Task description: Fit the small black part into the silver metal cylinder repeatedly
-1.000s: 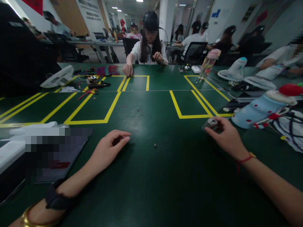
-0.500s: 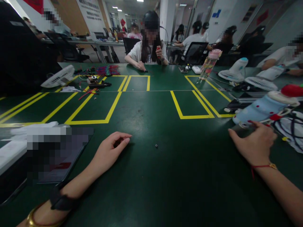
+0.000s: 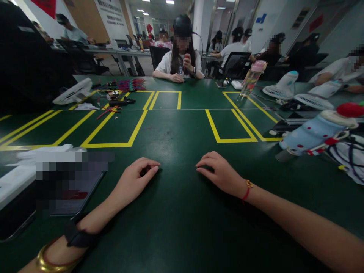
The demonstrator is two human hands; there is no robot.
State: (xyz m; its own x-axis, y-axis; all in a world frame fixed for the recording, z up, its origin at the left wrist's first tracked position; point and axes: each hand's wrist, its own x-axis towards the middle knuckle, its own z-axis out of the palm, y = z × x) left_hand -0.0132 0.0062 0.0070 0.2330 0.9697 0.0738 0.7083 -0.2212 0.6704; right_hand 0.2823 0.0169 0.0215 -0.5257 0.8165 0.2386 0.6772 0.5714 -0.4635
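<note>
Left hand rests curled, right hand palm-down on the table; whether either grips anything is hidden.

Left hand, right hand, palms down

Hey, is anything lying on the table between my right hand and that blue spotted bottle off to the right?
Nothing visible. Only bare green table lies between the right hand, which rests palm down, and the blue spotted bottle, which lies on its side farther right.
</note>
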